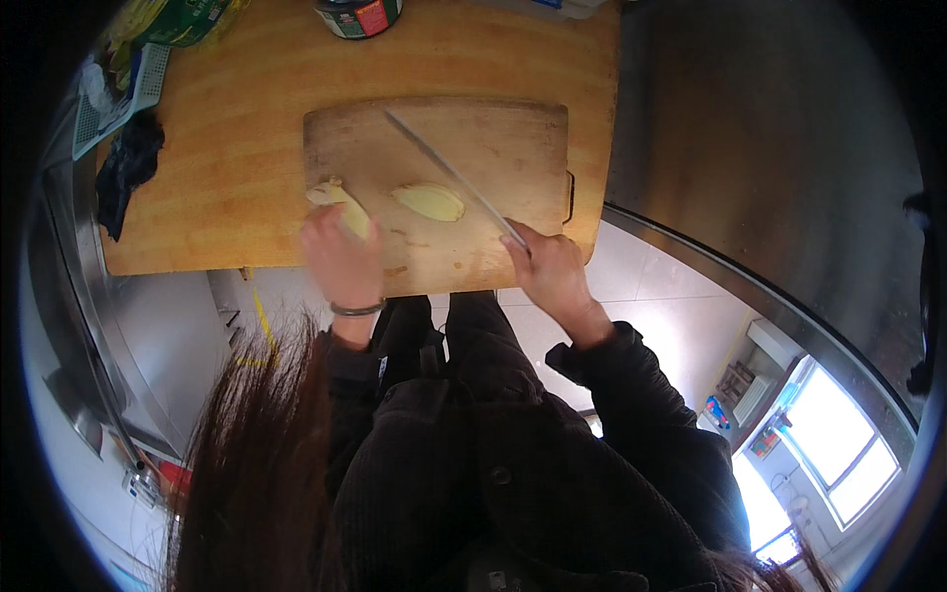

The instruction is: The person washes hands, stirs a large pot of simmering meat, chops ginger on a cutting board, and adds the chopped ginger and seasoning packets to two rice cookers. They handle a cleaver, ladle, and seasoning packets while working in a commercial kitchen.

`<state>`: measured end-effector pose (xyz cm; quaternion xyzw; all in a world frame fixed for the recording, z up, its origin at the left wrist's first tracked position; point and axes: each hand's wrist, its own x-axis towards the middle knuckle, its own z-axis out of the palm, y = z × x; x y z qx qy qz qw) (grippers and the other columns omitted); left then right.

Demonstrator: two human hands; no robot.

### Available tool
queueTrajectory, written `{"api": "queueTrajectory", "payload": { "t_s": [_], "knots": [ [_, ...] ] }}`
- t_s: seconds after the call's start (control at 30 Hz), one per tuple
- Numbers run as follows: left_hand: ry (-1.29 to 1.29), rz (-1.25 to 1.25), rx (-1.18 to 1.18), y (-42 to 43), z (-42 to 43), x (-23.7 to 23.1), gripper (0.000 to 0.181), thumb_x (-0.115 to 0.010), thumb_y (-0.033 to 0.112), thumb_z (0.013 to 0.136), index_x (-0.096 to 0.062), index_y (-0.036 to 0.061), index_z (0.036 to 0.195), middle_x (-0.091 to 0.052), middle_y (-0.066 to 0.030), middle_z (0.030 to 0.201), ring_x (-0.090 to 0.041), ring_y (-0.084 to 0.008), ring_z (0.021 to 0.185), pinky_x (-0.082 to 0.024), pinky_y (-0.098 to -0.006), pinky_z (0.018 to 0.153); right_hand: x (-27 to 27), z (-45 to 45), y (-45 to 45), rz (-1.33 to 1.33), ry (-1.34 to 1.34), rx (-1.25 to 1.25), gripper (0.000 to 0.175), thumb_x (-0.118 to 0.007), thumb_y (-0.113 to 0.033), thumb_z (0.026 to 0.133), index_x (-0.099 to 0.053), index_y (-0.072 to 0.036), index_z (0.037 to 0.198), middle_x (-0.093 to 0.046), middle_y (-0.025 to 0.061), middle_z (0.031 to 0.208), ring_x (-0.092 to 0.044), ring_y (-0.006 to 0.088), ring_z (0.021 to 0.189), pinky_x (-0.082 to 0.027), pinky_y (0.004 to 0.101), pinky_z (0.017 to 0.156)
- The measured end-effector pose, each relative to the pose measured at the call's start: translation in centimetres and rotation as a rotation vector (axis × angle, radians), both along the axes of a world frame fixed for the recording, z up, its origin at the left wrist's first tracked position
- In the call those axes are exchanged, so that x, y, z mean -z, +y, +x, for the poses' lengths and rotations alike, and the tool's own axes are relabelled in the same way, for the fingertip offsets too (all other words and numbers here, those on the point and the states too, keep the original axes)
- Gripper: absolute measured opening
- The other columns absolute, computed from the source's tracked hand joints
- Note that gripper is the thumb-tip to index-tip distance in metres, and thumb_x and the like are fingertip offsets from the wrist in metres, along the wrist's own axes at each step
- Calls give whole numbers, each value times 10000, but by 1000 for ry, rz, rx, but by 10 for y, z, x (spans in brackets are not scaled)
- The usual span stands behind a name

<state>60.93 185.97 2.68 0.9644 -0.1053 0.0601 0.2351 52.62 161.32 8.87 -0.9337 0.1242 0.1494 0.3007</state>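
Observation:
On a wooden cutting board (488,140) lies a flat pale-yellow slice, apparently ginger (429,202), cut side up. My right hand (551,274) grips a knife (451,172) near the board's right side; its blade slants up and left above the slice, seen nearly edge-on. At the board's left, my left hand (342,255), a bit blurred, has its fingers on a larger piece of ginger root (354,214) with a pale cut face. A dark band circles the left wrist. The fingertips are partly hidden.
The board lies on a wooden table (222,148), overhanging its front edge. A light-blue plastic basket (152,78) and a black crumpled cloth or bag (132,174) are at the left. A round labelled container (360,18) stands at the back. A large metal surface (762,170) borders the right.

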Motion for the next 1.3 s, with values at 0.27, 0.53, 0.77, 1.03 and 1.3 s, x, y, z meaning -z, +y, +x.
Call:
{"api": "queueTrajectory", "payload": {
  "t_s": [0.27, 0.53, 0.77, 1.03, 1.3],
  "knots": [
    [62, -131, 342, -53, -21, 29, 246, -656, 88, 809, -627, 89, 1054, -574, -110, 1109, -543, -347, 1045, -495, -421, 842, 30, -9, -8, -108, 20, -65, 269, -550, -297, 948, -667, -160, 1148, -660, 158, 692, -657, 343, 646, -525, 449, 600],
    [-33, -66, 371, -52, -14, 42, 228, -670, 95, 789, -640, 74, 1014, -570, -121, 1091, -536, -334, 1046, -490, -413, 853, 14, -5, -6, -228, -3, -205, 263, -576, -257, 947, -672, -132, 1156, -630, 133, 620, -631, 301, 546, -494, 402, 513],
    [-23, 12, 392, -50, -15, 48, 237, -690, 147, 765, -642, 57, 979, -564, -143, 1033, -529, -348, 1015, -479, -430, 817, 2, -16, -7, -367, -4, -323, 274, -579, -210, 920, -642, -129, 1174, -614, 110, 585, -638, 262, 523, -488, 375, 486],
    [32, 20, 340, -50, -20, 57, 249, -690, 158, 765, -633, 54, 983, -571, -149, 1052, -535, -352, 1053, -475, -446, 860, 27, -1, 1, -301, 106, -275, 302, -517, -208, 937, -592, -153, 1224, -627, 149, 618, -640, 325, 553, -502, 447, 530],
    [0, -25, 344, -50, -16, 62, 274, -679, 179, 775, -619, 49, 1009, -558, -170, 1070, -522, -381, 1040, -475, -457, 881, 27, 5, 6, -344, 58, -303, 254, -529, -258, 958, -618, -159, 1174, -613, 134, 587, -629, 331, 536, -492, 437, 502]
  ]
}}
